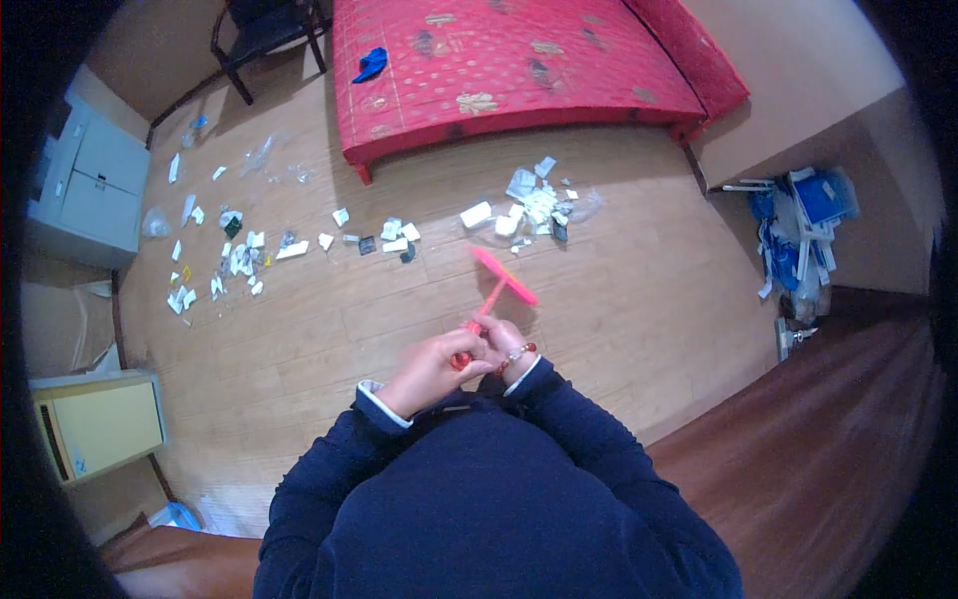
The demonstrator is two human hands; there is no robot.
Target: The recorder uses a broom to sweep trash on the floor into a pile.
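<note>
My left hand (426, 368) is closed around the top of the red handle of a long-handled broom (490, 299). Right beside it, my right hand (507, 341) grips the same handle, with a red bead bracelet on its wrist. The broom's bright pink head (506, 276) is down by the floor in front of me; its bristles cannot be made out. Just beyond the head lies a pile of white scraps and clear plastic (537, 204). Farther left, more white and dark scraps (394, 236) form a loose line.
A bed with a red patterned cover (524, 75) stands ahead, a blue cloth (370, 66) on it. A black chair (273, 37) is beside it. Scattered litter (243, 257) lies at left, near a grey cabinet (105, 187). Packaging (804, 232) is heaped against the right wall.
</note>
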